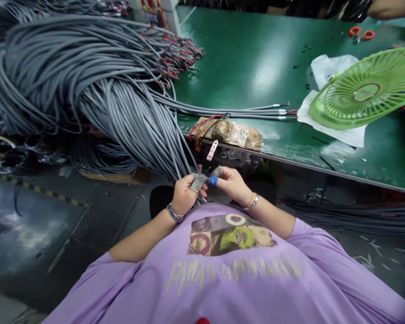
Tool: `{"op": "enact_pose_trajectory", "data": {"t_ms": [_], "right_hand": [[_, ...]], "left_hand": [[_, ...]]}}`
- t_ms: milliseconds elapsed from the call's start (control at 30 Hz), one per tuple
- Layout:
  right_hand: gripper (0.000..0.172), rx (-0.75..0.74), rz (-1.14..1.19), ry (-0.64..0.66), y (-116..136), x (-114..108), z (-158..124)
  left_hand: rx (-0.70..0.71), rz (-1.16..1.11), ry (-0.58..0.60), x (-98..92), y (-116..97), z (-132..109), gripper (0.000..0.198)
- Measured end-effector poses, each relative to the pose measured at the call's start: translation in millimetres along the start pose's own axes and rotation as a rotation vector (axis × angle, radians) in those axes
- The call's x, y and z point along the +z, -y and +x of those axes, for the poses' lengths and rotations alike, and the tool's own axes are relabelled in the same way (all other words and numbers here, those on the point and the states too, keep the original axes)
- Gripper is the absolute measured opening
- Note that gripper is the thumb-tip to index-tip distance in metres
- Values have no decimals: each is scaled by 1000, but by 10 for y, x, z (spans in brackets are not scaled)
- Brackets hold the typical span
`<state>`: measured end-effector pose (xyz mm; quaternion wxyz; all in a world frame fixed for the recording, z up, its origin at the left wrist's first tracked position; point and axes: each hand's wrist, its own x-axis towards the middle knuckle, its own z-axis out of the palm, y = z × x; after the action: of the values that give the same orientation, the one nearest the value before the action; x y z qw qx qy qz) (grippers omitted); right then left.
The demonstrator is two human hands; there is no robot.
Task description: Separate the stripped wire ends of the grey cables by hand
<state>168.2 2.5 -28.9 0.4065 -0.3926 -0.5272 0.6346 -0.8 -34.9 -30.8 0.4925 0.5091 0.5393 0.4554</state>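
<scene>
Close to my body, just off the bench edge, my left hand pinches the end of a grey cable, its thin coloured wires sticking up above the fingers. Facing it, my right hand has thumb and forefinger pressed together at the cable end. Grey wrapping covers some fingertips, with a blue band on the right thumb. What the right fingers pinch is too small to make out. From the large bundle of grey cables, several strands run down to my hands.
On the green bench several cables lie straight beside a taped cardboard piece. To the right stand a green fan and orange-handled scissors. Another person's arm shows at the top right. Coiled cables lie below, left.
</scene>
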Motion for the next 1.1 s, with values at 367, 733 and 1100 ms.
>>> {"op": "enact_pose_trajectory", "data": {"t_ms": [367,733,1100], "right_hand": [[43,114,118,27,66,100,84],[45,154,240,-92,-20,152,44],[35,156,221,-65,34,157,26]], "left_hand": [[15,58,71,25,-45,12,31],[-48,25,56,29,-28,-23,39],[27,46,3,13,-19,-39,35]]}}
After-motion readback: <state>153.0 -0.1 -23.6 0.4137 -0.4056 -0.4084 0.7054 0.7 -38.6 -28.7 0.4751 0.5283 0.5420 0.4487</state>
